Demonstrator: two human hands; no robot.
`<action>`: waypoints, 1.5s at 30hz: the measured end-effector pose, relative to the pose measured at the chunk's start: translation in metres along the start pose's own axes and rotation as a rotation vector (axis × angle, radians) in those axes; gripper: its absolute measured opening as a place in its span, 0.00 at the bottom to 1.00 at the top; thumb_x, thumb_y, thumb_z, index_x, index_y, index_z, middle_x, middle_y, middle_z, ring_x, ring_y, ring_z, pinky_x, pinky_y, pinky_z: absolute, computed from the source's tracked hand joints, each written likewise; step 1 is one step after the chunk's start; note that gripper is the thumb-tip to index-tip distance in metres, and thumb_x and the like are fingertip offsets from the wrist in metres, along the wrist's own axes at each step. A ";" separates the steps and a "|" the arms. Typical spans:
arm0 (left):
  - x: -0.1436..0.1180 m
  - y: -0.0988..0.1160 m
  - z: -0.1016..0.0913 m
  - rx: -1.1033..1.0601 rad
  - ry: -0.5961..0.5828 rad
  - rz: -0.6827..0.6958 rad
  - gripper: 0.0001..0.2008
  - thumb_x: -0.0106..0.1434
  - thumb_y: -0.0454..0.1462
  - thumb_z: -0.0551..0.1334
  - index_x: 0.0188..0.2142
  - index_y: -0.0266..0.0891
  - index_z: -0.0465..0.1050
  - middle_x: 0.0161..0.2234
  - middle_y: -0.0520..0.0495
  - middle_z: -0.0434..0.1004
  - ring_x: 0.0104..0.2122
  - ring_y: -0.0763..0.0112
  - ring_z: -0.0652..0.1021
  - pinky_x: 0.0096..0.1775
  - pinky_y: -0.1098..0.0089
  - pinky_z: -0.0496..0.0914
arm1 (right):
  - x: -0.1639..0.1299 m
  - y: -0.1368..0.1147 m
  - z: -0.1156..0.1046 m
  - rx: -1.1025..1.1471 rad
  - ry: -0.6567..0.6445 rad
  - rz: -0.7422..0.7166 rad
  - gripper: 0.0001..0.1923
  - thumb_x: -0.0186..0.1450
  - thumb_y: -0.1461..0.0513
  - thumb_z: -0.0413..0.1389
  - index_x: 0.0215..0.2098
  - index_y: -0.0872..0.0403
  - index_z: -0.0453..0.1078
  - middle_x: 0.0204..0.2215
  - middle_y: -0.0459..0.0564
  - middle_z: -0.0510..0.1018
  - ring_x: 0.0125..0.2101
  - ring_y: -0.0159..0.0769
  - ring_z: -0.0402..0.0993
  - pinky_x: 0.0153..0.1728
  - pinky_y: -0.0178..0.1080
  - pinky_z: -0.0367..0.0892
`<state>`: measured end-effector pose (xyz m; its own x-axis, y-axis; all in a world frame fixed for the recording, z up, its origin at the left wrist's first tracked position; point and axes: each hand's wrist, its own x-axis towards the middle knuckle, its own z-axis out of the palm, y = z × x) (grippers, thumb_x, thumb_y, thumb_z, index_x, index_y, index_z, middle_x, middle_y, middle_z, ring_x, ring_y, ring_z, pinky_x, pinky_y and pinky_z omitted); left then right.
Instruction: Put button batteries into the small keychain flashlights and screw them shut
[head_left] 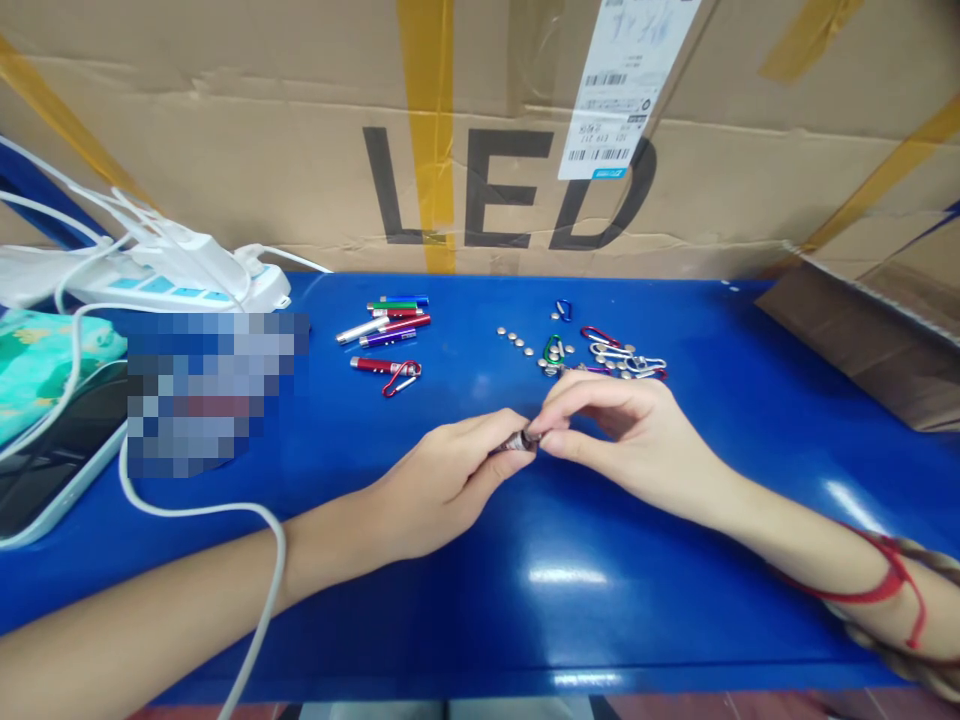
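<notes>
A single camera is sitting on the person's head, looking forward and down across a blue table point(750, 420) from close above its near edge. It is facing a wall of cardboard boxes point(262, 170) standing at the table's far side. Both forearms are entering from the bottom corners, the left hand point(442, 485) and right hand point(622, 430) meeting near the centre of the picture.
</notes>
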<state>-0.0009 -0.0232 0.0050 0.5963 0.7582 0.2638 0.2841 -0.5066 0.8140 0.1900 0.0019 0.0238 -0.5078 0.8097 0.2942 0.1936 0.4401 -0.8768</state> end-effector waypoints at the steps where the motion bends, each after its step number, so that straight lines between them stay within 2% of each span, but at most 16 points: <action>1: 0.000 -0.001 0.000 0.001 0.020 -0.005 0.06 0.69 0.34 0.49 0.37 0.37 0.63 0.31 0.52 0.66 0.30 0.73 0.69 0.34 0.75 0.61 | -0.001 -0.001 0.001 -0.009 -0.009 0.005 0.05 0.57 0.60 0.60 0.30 0.53 0.75 0.27 0.47 0.76 0.28 0.30 0.71 0.32 0.35 0.68; 5: -0.002 -0.002 0.002 0.026 0.069 -0.029 0.05 0.69 0.35 0.50 0.40 0.39 0.64 0.30 0.54 0.68 0.28 0.74 0.70 0.30 0.76 0.60 | -0.002 -0.002 0.001 0.004 0.003 0.044 0.04 0.56 0.60 0.61 0.29 0.53 0.74 0.27 0.46 0.77 0.27 0.29 0.71 0.32 0.34 0.68; 10: -0.004 -0.001 0.002 0.070 0.036 -0.060 0.06 0.69 0.36 0.51 0.40 0.41 0.65 0.32 0.54 0.70 0.29 0.74 0.71 0.30 0.75 0.59 | 0.000 0.001 0.001 0.190 -0.076 0.176 0.08 0.56 0.58 0.61 0.28 0.55 0.73 0.22 0.45 0.75 0.23 0.27 0.70 0.27 0.31 0.67; 14: -0.004 0.000 0.001 0.045 0.034 -0.101 0.06 0.68 0.37 0.53 0.42 0.41 0.64 0.30 0.54 0.71 0.27 0.73 0.71 0.29 0.75 0.59 | 0.001 0.006 0.002 0.203 -0.100 0.260 0.11 0.55 0.55 0.61 0.27 0.56 0.72 0.20 0.45 0.74 0.21 0.26 0.68 0.24 0.30 0.66; 18: -0.002 0.001 0.000 0.045 0.056 -0.118 0.05 0.67 0.37 0.54 0.41 0.40 0.64 0.28 0.55 0.71 0.25 0.74 0.71 0.26 0.76 0.58 | 0.001 0.008 -0.001 0.111 -0.081 0.205 0.12 0.55 0.55 0.61 0.28 0.56 0.73 0.25 0.47 0.75 0.24 0.28 0.69 0.25 0.31 0.66; 22: -0.002 0.001 0.000 0.113 0.045 -0.092 0.05 0.66 0.35 0.53 0.40 0.39 0.66 0.30 0.53 0.72 0.26 0.74 0.72 0.26 0.76 0.59 | 0.000 0.004 -0.006 -0.050 -0.058 0.097 0.12 0.54 0.53 0.62 0.25 0.54 0.73 0.26 0.48 0.75 0.26 0.30 0.70 0.26 0.33 0.66; 32: -0.003 -0.007 0.000 0.185 -0.057 -0.047 0.07 0.67 0.34 0.53 0.37 0.40 0.70 0.35 0.54 0.74 0.33 0.73 0.75 0.32 0.76 0.62 | -0.003 0.014 -0.003 -0.167 -0.146 0.066 0.11 0.53 0.56 0.63 0.21 0.56 0.73 0.23 0.46 0.73 0.21 0.26 0.67 0.21 0.31 0.62; 35: -0.003 -0.009 0.000 0.237 -0.077 -0.013 0.07 0.67 0.34 0.53 0.39 0.40 0.69 0.35 0.55 0.74 0.34 0.73 0.75 0.33 0.76 0.62 | -0.003 0.016 -0.001 -0.147 -0.154 0.096 0.12 0.53 0.56 0.63 0.20 0.57 0.73 0.21 0.45 0.72 0.19 0.24 0.65 0.19 0.30 0.60; 45: -0.007 -0.006 0.003 0.420 -0.064 0.088 0.10 0.69 0.34 0.48 0.39 0.39 0.67 0.29 0.52 0.71 0.28 0.71 0.73 0.27 0.73 0.59 | -0.011 0.011 0.008 -0.019 -0.126 0.247 0.16 0.53 0.53 0.62 0.18 0.57 0.69 0.17 0.43 0.67 0.17 0.23 0.58 0.15 0.29 0.54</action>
<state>-0.0047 -0.0268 -0.0039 0.6736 0.6842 0.2795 0.5028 -0.7013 0.5053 0.1910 -0.0052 0.0078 -0.5434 0.8392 0.0213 0.3402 0.2434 -0.9083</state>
